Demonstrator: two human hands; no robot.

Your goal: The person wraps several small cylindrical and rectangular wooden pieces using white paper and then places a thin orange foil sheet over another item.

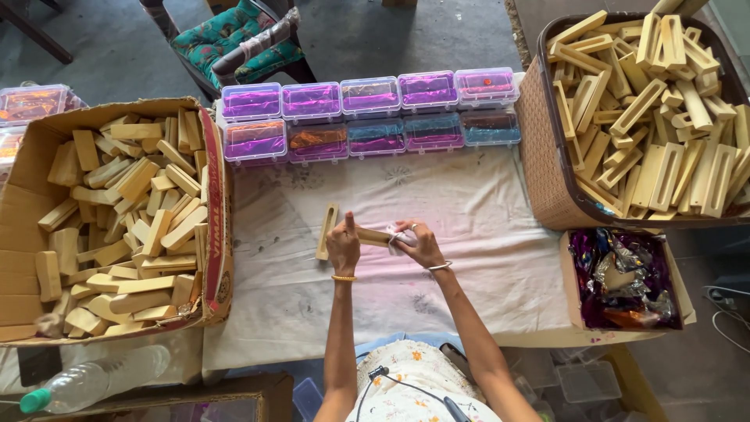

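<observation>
item: wooden block (373,236), centre of frame, above the cloth-covered counter (484,211). left hand (342,245) grip pinching it; right hand (419,244) pressing white cloth (398,239) on. risk: loose pinch, block slips.

A white cloth (469,211) with a faint grey floral print covers the tabletop. Pale yellow-tan wooden blocks (133,227) fill a brown cardboard box (23,156) that has a red printed edge. More pale wooden pieces (656,117) sit in a tan woven basket (539,156) with a dark brown rim. Clear plastic cases (367,113) show purple, pink, teal and orange foil inside. A small box (621,277) holds purple and silver foil wrappers. The chair cushion (234,39) is teal with a floral pattern. A clear bottle (94,379) has a green cap.
</observation>
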